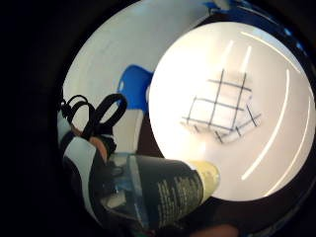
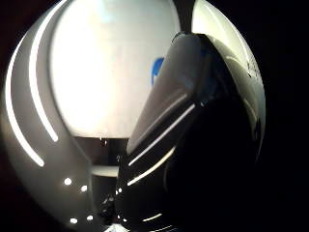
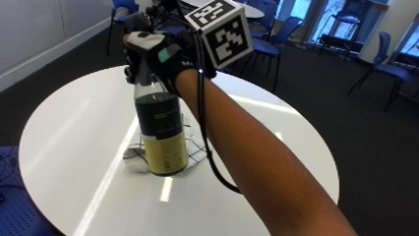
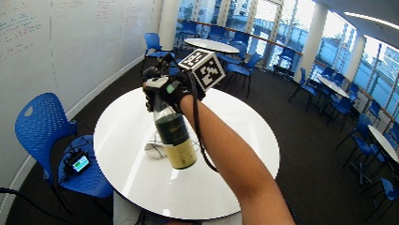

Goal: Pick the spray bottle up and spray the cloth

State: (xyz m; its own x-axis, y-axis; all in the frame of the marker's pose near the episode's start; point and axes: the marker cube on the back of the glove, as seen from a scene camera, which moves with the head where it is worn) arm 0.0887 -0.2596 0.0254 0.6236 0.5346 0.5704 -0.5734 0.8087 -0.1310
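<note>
Outside view: gloved right hand (image 3: pixel 154 54) gripping bottle (image 3: pixel 160 135) by its top, cloth (image 3: pixel 140 155) on table (image 3: pixel 59 142) below.

Spray bottle (image 3: pixel 159 132) above cloth (image 3: pixel 137 160) on table (image 3: pixel 72 128), chair (image 4: pixel 47 136) beside.

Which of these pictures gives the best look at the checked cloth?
The little finger side palm view: the cloth lies unobstructed on the white table. Both outside views show only its edges behind the spray bottle; the thumb side view shows none.
</note>
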